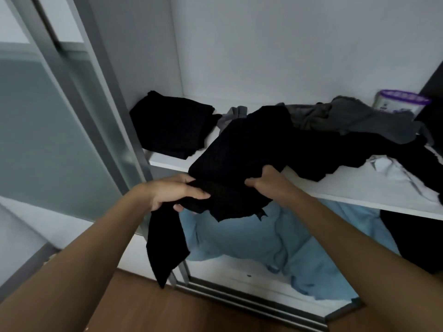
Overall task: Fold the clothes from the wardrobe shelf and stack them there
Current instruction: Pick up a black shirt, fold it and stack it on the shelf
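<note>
Centrally, at the shelf's [347,190] front edge, the black garment [251,149] is held by both hands: the left hand [172,191] has fingers curled round a hanging end, and the right hand [271,185] pinches a fold. It looks soft, light and limp, so corners or seams probably suit best.

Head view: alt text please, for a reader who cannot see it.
The left hand and right hand grip a black garment at the front edge of a white wardrobe shelf, one end hanging down. On the shelf lie a folded black stack at left and loose grey clothes behind; light blue fabric lies below.
</note>
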